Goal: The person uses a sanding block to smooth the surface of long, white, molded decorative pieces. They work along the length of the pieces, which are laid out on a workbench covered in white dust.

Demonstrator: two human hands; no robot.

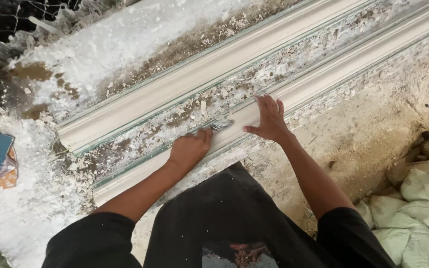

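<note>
Right now my left hand (pixel 190 148) pinches a scraper (pixel 220 124) whose blade points along the moulding (pixel 304 89) toward my right hand (pixel 270 119), spread flat just beyond it.

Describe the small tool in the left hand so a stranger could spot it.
Two long white plaster mouldings run slantwise across the bench. On the nearer one, between the hands, lies a small flat scraper blade. It is grey metal, unlike the white plaster, and the left hand grips it.

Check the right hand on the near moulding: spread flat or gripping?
Spread flat: the right hand lies palm down, fingers splayed, on the near moulding.
</note>
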